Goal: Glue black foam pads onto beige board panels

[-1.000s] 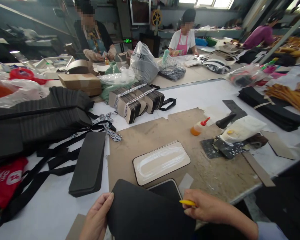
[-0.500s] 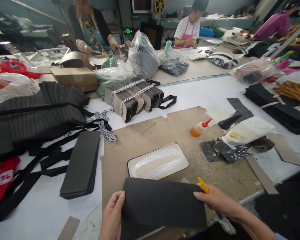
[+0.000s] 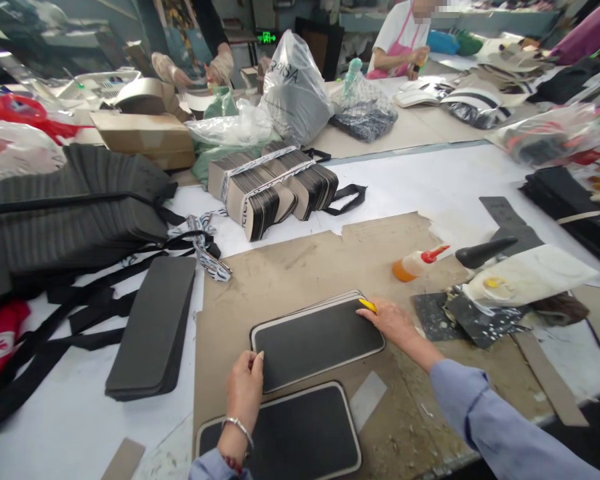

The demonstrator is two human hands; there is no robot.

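here a black panel (image 3: pixel 320 340) is pressed flat on the brown board (image 3: pixel 300 267) of the tabletop, its ends touched by the left hand (image 3: pixel 244 383) and right hand (image 3: pixel 390 319), a yellow tool (image 3: pixel 367 305) pinched in the latter's grip.

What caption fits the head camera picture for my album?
Both hands, left hand and right hand, press a black panel onto cardboard.

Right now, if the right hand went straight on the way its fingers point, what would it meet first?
The right hand points up-left across the flat black panel with pale edge. Beyond it lies bare brown cardboard sheet, then probably the banded stack of black-and-cream pieces; depth is unclear.
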